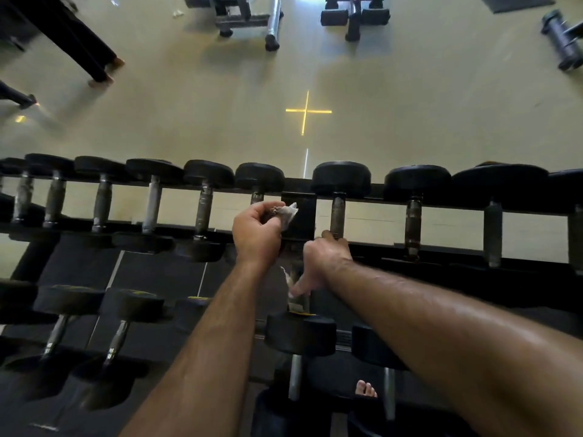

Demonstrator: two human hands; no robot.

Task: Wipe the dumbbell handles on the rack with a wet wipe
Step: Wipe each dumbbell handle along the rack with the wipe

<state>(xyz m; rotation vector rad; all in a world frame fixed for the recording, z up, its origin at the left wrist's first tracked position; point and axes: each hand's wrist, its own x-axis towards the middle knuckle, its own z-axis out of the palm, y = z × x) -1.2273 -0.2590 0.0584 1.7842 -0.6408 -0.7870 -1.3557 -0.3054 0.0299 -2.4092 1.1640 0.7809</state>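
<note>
A black rack [299, 216] carries a top row of black dumbbells with worn metal handles. My left hand [257, 233] grips a crumpled, dirty wet wipe [285, 212] over the handle of one dumbbell [259, 179] left of the rack's centre post; most of that handle is hidden under the hand. My right hand [326, 252] curls its fingers over the near end of the neighbouring dumbbell [337, 216], right of the post. Its thumb points down towards a pale scrap [286, 275] whose nature I cannot tell.
A lower tier [299, 334] holds more dumbbells with shiny handles. A bare foot [366, 389] shows below the rack. Beyond the rack lie beige floor with a yellow cross [307, 111], benches [249, 17] and a person's legs [79, 42] at far left.
</note>
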